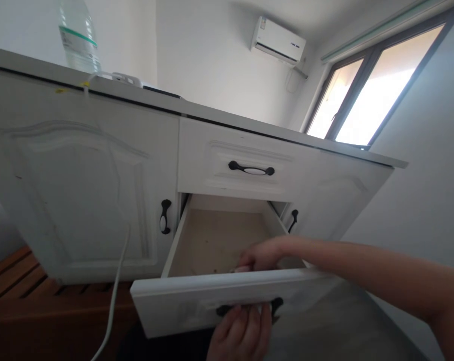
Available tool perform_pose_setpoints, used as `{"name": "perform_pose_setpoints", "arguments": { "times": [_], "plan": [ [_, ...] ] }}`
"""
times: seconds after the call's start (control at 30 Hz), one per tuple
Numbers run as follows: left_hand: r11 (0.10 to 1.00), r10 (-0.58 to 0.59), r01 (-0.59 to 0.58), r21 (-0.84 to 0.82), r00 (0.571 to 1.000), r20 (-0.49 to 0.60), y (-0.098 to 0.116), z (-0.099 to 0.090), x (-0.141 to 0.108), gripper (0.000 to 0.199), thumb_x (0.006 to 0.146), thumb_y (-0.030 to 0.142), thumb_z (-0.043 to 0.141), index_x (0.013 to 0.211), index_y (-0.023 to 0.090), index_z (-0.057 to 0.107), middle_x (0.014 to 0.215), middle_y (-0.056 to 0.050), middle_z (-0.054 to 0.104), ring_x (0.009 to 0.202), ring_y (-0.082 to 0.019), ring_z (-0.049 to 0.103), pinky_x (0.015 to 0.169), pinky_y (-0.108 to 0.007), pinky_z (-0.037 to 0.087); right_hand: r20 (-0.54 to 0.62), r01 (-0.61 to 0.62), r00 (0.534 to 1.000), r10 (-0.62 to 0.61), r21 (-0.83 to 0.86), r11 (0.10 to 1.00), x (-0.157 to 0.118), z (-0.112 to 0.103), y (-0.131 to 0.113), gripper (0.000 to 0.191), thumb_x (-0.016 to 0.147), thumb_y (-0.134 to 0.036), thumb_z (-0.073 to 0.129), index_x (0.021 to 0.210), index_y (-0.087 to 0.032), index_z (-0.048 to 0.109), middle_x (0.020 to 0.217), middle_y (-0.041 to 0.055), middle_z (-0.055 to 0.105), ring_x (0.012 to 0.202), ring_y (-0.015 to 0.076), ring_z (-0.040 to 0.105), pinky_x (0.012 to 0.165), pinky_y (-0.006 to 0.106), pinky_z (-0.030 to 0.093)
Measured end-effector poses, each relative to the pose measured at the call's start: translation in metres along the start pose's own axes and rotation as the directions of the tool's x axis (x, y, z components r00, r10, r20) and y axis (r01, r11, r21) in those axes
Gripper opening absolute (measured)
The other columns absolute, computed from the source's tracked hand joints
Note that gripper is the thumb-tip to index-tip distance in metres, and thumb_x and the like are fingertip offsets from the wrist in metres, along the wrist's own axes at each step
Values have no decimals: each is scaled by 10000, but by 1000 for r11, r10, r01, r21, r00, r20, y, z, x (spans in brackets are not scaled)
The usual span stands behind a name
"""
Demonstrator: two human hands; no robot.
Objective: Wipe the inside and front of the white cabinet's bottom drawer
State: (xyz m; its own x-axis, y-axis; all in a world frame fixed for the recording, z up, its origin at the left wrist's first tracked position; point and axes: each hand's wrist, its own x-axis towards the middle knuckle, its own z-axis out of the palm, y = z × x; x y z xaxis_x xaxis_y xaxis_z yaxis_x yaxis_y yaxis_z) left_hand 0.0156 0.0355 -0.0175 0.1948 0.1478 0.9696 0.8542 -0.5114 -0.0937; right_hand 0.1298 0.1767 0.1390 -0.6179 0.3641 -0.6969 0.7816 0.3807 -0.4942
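Note:
A white drawer stands pulled out of the cabinet, its pale inside showing a few dark specks. My left hand is closed round the black drawer handle on its front panel. Over the front edge reaches my right arm, and my right hand is down inside the drawer near the front right. Its fingers are curled in, with a small whitish bit showing at the fingertips; the drawer front hides what this is.
On the cabinet top stand a clear plastic bottle and a white power strip. A white cable hangs down at the left. Closed above is another drawer. Wooden slats lie at lower left.

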Motion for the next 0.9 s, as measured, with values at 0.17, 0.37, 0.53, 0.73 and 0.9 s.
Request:
{"name": "perform_pose_setpoints", "arguments": {
  "times": [0.17, 0.37, 0.53, 0.73, 0.9],
  "plan": [
    [995, 12, 12, -95, 968, 249, -4, -20, 10, 320, 986, 197, 474, 1229, 198, 682, 1006, 2, 735, 1011, -158, 563, 1114, -339, 326, -331, -107, 934, 132, 94, 990, -23, -22, 11, 350, 826, -194, 555, 1147, -200, 695, 744, -17, 681, 561, 112, 588, 519, 195, 432],
    [990, 33, 22, -137, 920, 391, -8, -36, 14, 412, 926, 220, 604, 1336, 183, 611, 1118, -18, 744, 1056, -186, 582, 1086, -353, 354, -379, -127, 913, 149, 82, 988, -21, -22, 5, 364, 866, -242, 510, 1182, -226, 689, 652, -14, 655, 486, 127, 582, 503, 226, 455],
    [980, -31, 106, -171, 918, 395, -3, -42, 19, 414, 929, 220, 605, 1341, 183, 612, 1121, -34, 751, 1038, -207, 603, 1093, -375, 351, -353, -103, 930, 101, 14, 995, -20, -10, 3, 426, 836, -263, 588, 1256, -284, 659, 807, -26, 716, 561, 108, 587, 558, 217, 459],
    [965, -127, 196, -174, 930, 346, 6, -40, 14, 383, 936, 231, 597, 1316, 204, 638, 1124, -29, 760, 1058, -210, 611, 1125, -372, 339, -357, -33, 932, -56, -240, 970, -13, 8, -3, 341, 828, -379, 673, 1150, -277, 714, 1110, 2, 739, 941, 189, 664, 708, 239, 466],
    [987, -69, 96, -131, 978, 197, 4, -26, 7, 308, 946, 244, 541, 1208, 221, 701, 1014, 4, 779, 1002, -168, 616, 1138, -322, 333, -536, -183, 834, -129, -490, 852, -5, 0, -9, 273, 918, -312, 539, 1145, -275, 687, 1147, 56, 667, 972, 223, 665, 712, 285, 484]
  ]
}}
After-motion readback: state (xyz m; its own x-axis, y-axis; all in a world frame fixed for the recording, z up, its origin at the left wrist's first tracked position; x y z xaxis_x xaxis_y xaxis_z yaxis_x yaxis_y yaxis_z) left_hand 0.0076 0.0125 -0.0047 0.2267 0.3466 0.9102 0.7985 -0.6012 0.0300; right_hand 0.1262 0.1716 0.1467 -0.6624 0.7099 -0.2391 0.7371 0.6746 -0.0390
